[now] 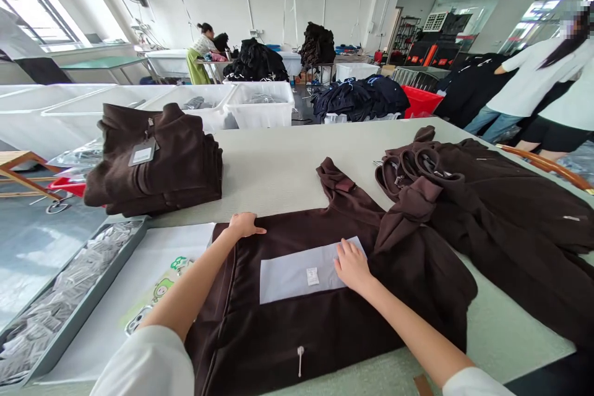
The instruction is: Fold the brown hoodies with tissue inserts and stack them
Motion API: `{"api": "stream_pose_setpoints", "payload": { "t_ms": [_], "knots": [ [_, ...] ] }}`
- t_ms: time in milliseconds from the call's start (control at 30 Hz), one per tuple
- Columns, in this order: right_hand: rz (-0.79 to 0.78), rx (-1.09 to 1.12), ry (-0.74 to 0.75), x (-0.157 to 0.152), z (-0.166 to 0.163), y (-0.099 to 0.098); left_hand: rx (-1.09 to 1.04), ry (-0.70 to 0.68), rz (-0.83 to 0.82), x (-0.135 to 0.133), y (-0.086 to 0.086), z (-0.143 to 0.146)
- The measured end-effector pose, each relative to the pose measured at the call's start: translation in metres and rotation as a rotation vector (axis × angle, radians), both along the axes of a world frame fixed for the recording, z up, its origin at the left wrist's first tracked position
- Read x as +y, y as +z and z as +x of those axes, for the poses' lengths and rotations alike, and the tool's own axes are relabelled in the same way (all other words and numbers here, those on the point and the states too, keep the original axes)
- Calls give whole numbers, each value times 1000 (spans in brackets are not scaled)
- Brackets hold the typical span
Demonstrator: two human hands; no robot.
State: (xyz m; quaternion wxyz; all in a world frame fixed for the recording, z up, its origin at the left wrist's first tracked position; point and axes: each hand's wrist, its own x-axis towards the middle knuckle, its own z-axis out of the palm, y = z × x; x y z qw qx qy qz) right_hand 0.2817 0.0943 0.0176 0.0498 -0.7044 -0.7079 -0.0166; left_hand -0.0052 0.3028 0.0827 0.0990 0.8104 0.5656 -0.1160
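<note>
Our right hand [353,267], in the head view, lies palm down on the sheet [285,275], fingers laid loosely over its right end and clasping nothing that we can see; whether the thumb is tucked under the edge we cannot tell. From that hand the sheet stretches away to the left, its long axis running across us, the right end a little farther off than the left. It lies flat on the garment [273,328], and a small white tag [312,276] shows on it, left of our fingers.

Our left hand [244,224] rests at the garment's far edge, near its left end, thumb pointing right. Its fingers are partly hidden, so we cannot say whether they pinch the cloth. The sheet is apart from this hand, to the right and nearer our body. Thus the right hand is the closer one, and we judge the key relation to be this: the sheet's right end is under a hand, its left end free.

The garment is spread on the bench [278,154], between a folded brown pile [185,154] to the left and a loose heap [501,185] to the right
</note>
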Motion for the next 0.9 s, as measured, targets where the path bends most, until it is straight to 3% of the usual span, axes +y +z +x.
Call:
{"api": "stream_pose_setpoints", "payload": {
  "t_ms": [100,233,333,400,500,600,700,833,900],
  "knots": [
    [52,1,-2,48,-5,20,-23,-60,13,-26,20,7],
    [38,-150,305,111,-9,50,-77,-182,33,-93,34,11],
    [-61,-255,428,126,5,66,-28,-259,30,-131,37,-4],
    [-58,-270,426,113,23,73,17,-250,64,-146,34,-22],
    [76,-302,398,64,47,74,14,-223,135,-163,23,-47],
    [163,-286,369,3,54,62,-53,-248,149,-182,10,-66],
    [103,-225,350,-42,49,46,-212,-245,87,-198,-1,-82],
    [87,-151,375,-59,40,39,-494,-143,25,-208,-8,-102],
    [93,-140,406,-57,37,41,-578,83,150,-207,-7,-107]
  ]
}}
